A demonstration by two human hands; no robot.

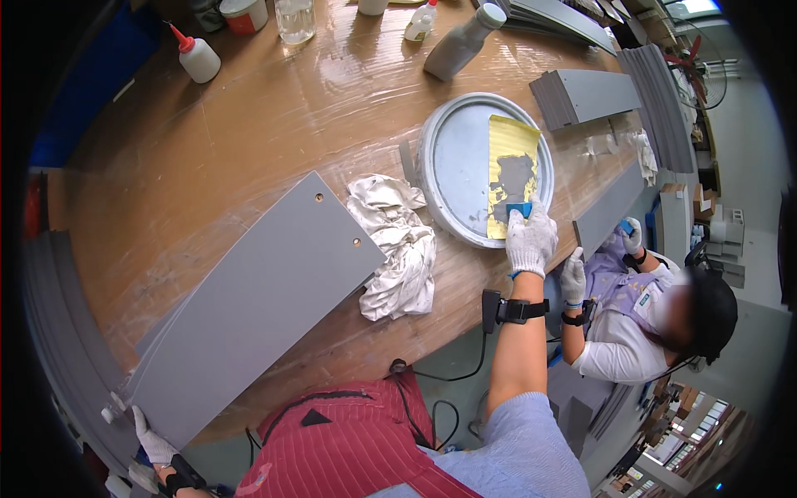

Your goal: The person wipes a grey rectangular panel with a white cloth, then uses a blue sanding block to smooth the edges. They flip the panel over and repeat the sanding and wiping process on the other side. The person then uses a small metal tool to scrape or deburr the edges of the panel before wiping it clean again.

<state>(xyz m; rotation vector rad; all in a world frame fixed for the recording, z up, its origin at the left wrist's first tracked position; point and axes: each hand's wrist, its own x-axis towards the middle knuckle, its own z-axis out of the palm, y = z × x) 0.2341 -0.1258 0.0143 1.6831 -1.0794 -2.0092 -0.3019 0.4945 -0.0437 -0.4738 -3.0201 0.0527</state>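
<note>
The white-gloved right hand [532,239] closed on a small blue flat-edged spreader [519,209], against grey paste [516,172] on a yellow rectangular sheet [511,137] atop a round pale-blue lid [452,170]. The white-gloved left hand [154,440] touched the near end of a long flat grey panel [257,307] on the brown table [249,124]; its grip couldn't be told. Work seemed partway: paste was smeared out, much remained, and two small round holes [319,197] showed unfilled.

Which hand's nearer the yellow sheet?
Right. The right hand holds a blue tool on the yellow sheet's lower part; the left hand is far off, lower left, by the large grey panel.
</note>
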